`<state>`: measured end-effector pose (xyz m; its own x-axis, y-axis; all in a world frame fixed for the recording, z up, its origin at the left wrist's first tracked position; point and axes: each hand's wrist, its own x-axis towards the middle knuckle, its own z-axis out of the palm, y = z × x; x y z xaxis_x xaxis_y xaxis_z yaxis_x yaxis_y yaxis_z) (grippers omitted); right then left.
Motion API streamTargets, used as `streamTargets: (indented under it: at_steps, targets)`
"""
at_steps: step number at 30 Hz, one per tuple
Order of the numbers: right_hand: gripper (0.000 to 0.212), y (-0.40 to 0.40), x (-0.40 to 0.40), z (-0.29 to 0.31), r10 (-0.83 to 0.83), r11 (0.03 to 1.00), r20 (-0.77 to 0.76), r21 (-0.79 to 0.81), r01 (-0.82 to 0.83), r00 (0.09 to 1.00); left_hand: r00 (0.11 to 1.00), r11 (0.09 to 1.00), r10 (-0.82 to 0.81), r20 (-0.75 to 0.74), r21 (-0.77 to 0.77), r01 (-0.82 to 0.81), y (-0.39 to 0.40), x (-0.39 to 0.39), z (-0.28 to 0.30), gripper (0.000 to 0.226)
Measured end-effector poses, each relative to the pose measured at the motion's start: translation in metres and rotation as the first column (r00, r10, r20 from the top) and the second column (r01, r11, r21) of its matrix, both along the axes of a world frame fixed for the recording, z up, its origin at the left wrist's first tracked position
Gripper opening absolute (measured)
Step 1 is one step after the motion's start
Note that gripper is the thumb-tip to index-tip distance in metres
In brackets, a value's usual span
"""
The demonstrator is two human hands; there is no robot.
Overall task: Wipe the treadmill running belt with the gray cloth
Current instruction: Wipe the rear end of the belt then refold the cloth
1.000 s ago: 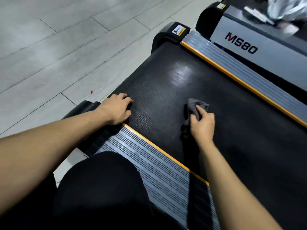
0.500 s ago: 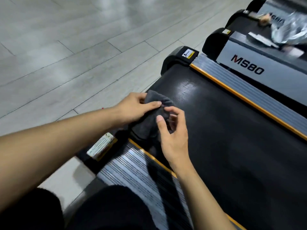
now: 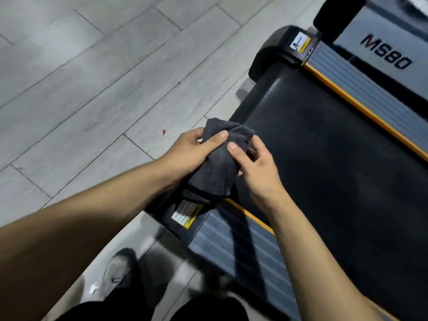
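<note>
Dark gray, soft, bunched cloth (image 3: 220, 163): held in the air by both hands, over the near rear corner of the treadmill, above the edge where the black textured running belt (image 3: 324, 170) meets the side rail. Cloth not lying flat on the belt; its lower folds hang toward the black plastic end cap (image 3: 166, 209) at that corner. Whether the hanging end touches the cap cannot be told.

Left hand (image 3: 190, 151): on the floor side of the cloth, thumb pressed across the top of the bundle, fingers curled beneath it, clasped on the fabric. Right hand (image 3: 254, 167): on the belt side of the cloth, thumb tip against the fabric close beside the left thumb, remaining fingers curled and partly hidden behind the folds; grasping the cloth as well. Both forearms bare.

Just below the cloth: white and yellow label sticker (image 3: 186, 214) on the end cap. Beyond it toward the camera, ribbed gray side rail (image 3: 231, 242) edged with an orange strip (image 3: 250, 215) along the belt.

Across the belt from the cloth: second ribbed gray rail (image 3: 370, 98) with matching orange strip, ending at another black end cap (image 3: 273, 52) bearing a small label. Past that rail, a neighbouring gray machine panel (image 3: 393, 38) marked "MS80".

On the floor side of the cloth: pale gray plank flooring (image 3: 92, 89), one small red speck (image 3: 164, 132) near the left hand. Below the cloth, toward the frame bottom: a shoe (image 3: 115, 272), blurred, and dark clothing.
</note>
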<state>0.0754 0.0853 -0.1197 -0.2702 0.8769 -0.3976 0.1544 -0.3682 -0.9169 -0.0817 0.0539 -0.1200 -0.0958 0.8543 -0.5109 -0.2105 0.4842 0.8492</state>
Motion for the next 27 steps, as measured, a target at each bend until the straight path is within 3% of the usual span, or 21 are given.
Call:
streamTargets:
  at_steps: [2,5,9,12,15,16,22,23,25,27]
  targets:
    - [0.016,-0.011,0.000,0.007,-0.114,0.993,0.042,-0.001,0.114,0.993,0.994,0.988,-0.082,0.078,-0.125,0.092,-0.013,0.002,0.000,0.032]
    - [0.013,-0.032,0.007,0.019,-0.161,0.987,0.232,0.038,0.156,0.959,0.971,0.953,-0.219,0.096,-0.192,0.234,-0.036,0.009,0.002,0.031]
    - [0.012,-0.071,0.023,0.032,-0.235,0.968,0.289,-0.019,0.251,0.928,0.937,0.919,-0.347,-0.027,-0.209,0.334,-0.061,0.021,0.022,0.029]
    - [0.005,-0.097,0.036,0.038,-0.356,0.912,0.312,-0.090,0.400,0.881,0.859,0.845,-0.508,-0.069,-0.234,0.481,-0.076,0.033,0.031,0.048]
    - [0.007,-0.117,0.047,0.041,-0.427,0.867,0.323,-0.120,0.484,0.845,0.836,0.791,-0.548,-0.006,-0.329,0.516,-0.085,0.050,0.032,0.013]
    - [0.007,-0.122,0.052,0.040,-0.422,0.869,0.352,-0.108,0.484,0.836,0.828,0.772,-0.560,-0.009,-0.367,0.519,-0.089,0.056,0.031,0.014]
    - [0.013,-0.142,0.075,0.021,-0.394,0.881,0.513,-0.026,0.473,0.762,0.670,0.724,-0.685,-0.288,-0.372,0.581,-0.101,0.077,0.007,0.015]
    - [0.018,-0.145,0.076,0.012,-0.391,0.883,0.549,-0.003,0.470,0.739,0.665,0.736,-0.674,-0.320,-0.355,0.576,-0.101,0.077,0.002,0.018]
    - [0.041,-0.151,0.077,-0.006,-0.344,0.907,0.673,0.058,0.417,0.655,0.608,0.747,-0.658,-0.444,-0.287,0.599,-0.101,0.071,-0.015,0.046]
    - [0.063,-0.155,0.076,-0.019,-0.260,0.947,0.812,0.109,0.302,0.522,0.385,0.648,-0.673,-0.632,-0.252,0.719,-0.105,0.062,-0.032,0.080]
